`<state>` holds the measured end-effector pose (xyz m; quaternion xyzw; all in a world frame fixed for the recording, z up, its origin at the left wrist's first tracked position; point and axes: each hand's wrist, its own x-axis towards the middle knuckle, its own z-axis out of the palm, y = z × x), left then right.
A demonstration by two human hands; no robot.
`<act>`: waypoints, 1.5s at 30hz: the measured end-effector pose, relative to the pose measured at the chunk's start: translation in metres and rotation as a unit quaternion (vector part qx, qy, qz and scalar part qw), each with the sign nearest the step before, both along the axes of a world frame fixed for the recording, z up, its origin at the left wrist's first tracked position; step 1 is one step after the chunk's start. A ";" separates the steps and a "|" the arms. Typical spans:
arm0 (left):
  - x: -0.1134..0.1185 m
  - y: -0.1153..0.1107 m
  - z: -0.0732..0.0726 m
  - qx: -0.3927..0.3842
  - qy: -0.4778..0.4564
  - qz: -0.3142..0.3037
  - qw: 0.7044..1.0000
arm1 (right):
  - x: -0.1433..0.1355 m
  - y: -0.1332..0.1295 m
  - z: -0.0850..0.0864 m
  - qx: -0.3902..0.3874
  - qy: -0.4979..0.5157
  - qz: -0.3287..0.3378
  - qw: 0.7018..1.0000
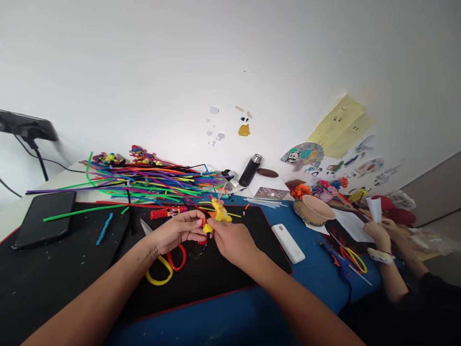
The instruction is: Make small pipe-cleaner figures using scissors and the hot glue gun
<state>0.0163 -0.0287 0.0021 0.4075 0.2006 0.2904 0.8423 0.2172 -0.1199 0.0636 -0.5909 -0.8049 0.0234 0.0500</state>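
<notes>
Pinches small red piece (203, 222) in left hand (183, 228) and grips lumpy yellow figure (220, 214) in right hand (232, 241), close together above flat black mat (205, 286), near scissors (159, 283) with looped red and yellow handles.

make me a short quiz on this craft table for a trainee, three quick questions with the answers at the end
1. True or false: the red-and-yellow-handled scissors near the left hand lie on the black mat.

2. What colour is the cap of the black bottle by the wall?
a) green
b) silver
c) orange

3. Fill in the blank: the small figure at the fingers of the right hand is mostly ____ in colour.

Key: 1 true; 2 b; 3 yellow
</notes>
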 end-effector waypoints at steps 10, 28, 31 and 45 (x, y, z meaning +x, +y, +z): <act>0.000 -0.001 0.000 -0.004 -0.029 0.024 0.999 | 0.002 0.002 -0.005 -0.023 0.162 0.006 0.986; 0.008 -0.002 0.005 0.017 -0.052 0.146 0.988 | -0.018 0.031 -0.035 0.018 0.377 -0.012 0.926; 0.011 0.000 0.003 0.040 -0.050 0.181 0.981 | -0.025 0.039 -0.041 0.020 0.395 -0.016 0.918; 0.014 0.007 -0.010 0.058 0.030 0.270 0.961 | -0.039 0.046 -0.058 -0.005 0.486 -0.066 0.871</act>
